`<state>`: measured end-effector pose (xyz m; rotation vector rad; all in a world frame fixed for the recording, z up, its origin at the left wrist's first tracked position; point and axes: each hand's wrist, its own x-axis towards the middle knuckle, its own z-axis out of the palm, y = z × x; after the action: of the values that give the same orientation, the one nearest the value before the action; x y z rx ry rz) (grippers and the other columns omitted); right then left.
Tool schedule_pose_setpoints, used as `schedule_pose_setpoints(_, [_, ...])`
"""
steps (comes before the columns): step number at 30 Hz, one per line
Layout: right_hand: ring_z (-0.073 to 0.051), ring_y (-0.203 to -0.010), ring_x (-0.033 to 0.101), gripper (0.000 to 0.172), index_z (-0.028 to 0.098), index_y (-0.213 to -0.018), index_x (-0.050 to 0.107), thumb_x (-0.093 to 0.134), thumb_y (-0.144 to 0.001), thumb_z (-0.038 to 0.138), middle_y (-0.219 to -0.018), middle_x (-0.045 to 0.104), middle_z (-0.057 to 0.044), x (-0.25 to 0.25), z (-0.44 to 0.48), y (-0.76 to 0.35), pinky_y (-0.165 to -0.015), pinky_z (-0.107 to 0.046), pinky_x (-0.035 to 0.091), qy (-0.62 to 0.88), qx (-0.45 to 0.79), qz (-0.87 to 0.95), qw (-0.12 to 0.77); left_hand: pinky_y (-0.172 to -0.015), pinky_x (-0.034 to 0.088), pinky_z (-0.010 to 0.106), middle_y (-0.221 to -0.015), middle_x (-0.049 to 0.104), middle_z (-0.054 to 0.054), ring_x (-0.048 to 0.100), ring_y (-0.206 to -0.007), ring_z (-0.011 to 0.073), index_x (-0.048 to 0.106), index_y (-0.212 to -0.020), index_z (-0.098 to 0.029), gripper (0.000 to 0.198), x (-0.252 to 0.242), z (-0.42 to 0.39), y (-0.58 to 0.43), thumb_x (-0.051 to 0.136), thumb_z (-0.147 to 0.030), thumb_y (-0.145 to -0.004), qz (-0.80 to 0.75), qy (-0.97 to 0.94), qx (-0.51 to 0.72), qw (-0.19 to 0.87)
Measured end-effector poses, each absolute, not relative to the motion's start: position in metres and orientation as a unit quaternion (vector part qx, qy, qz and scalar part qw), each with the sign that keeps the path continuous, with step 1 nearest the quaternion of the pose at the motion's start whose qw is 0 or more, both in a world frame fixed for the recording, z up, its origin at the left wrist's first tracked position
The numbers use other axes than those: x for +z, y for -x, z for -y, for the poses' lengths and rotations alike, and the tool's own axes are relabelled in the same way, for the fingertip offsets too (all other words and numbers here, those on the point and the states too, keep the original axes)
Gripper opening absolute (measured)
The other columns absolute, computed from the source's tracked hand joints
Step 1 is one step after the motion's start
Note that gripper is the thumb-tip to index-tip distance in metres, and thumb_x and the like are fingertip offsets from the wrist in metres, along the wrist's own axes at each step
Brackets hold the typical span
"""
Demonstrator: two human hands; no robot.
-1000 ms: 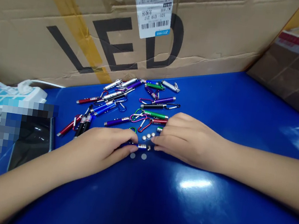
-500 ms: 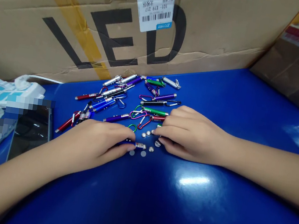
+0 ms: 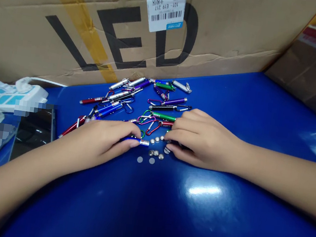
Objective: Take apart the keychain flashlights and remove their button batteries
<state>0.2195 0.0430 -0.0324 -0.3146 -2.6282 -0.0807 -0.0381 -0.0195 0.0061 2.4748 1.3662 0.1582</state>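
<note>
My left hand (image 3: 104, 136) pinches a small blue keychain flashlight (image 3: 144, 143), its labelled end pointing right and most of its body hidden by the fingers. Right of that end lie silvery button cells (image 3: 157, 139) in a short row. More button cells (image 3: 156, 153) rest just below, near two flat grey discs (image 3: 152, 161). My right hand (image 3: 204, 140) is on the table with its fingers curled together beside the row. A striped round piece (image 3: 167, 150) shows at its thumb tip; whatever its fingers hold is hidden.
Several coloured keychain flashlights (image 3: 163, 108) with carabiners lie behind my hands. A phone (image 3: 34, 132) and a white power strip (image 3: 11, 96) are at the left. A large cardboard box (image 3: 232, 31) stands at the back, another brown box (image 3: 314, 73) at the right.
My left hand has moved slightly up and left with the blue flashlight. Button cells that were at its end now lie on the table. My right hand has hardly moved.
</note>
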Motion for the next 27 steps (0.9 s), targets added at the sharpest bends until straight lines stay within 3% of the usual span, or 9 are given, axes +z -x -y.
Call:
schedule_pose_setpoints(9, [-0.02,-0.086,0.061,0.021,0.014,-0.094,0.067,0.053,-0.093,0.03,-0.092,0.069,-0.008,-0.033,-0.042,-0.219,-0.075,-0.034,0.044,0.128,-0.001,0.948,0.293,-0.082,0.045,0.023,-0.103,0.064,0.0,0.061,-0.095,0.0135,0.055,-0.111,-0.023,0.017,0.0,0.019,0.034,0.048,-0.031,-0.097,-0.432,-0.871,0.135,0.19])
schedule_pose_setpoints(18, [-0.016,-0.098,0.063,0.012,0.015,-0.099,0.063,0.059,-0.091,0.024,-0.099,0.071,-0.005,-0.027,-0.028,-0.216,-0.088,-0.031,0.048,0.106,0.137,0.923,0.343,-0.08,0.045,0.027,-0.1,0.065,0.003,0.06,-0.091,0.0159,0.056,-0.11,-0.021,0.017,0.003,0.023,0.027,0.047,-0.028,-0.097,-0.421,-0.881,0.142,0.16])
schedule_pose_setpoints(22, [-0.014,-0.087,0.063,0.007,0.017,-0.091,0.064,0.063,-0.087,0.023,-0.089,0.069,-0.004,-0.022,-0.023,-0.213,-0.08,-0.03,0.05,0.171,0.238,0.881,0.372,-0.08,0.042,0.033,-0.095,0.065,0.004,0.057,-0.088,0.0196,0.06,-0.105,-0.021,0.02,-0.002,0.021,0.027,0.045,-0.03,-0.097,-0.418,-0.898,0.089,0.102])
schedule_pose_setpoints(27, [-0.008,-0.056,0.056,0.014,0.018,-0.086,0.063,0.067,-0.083,0.032,-0.068,0.062,0.002,-0.018,-0.017,-0.207,-0.049,-0.021,0.045,0.329,0.474,0.735,0.357,-0.079,0.042,0.035,-0.095,0.065,0.005,0.055,-0.087,0.0202,0.062,-0.103,-0.02,0.021,-0.006,0.02,0.026,0.046,-0.032,-0.095,-0.432,-0.894,0.092,0.077])
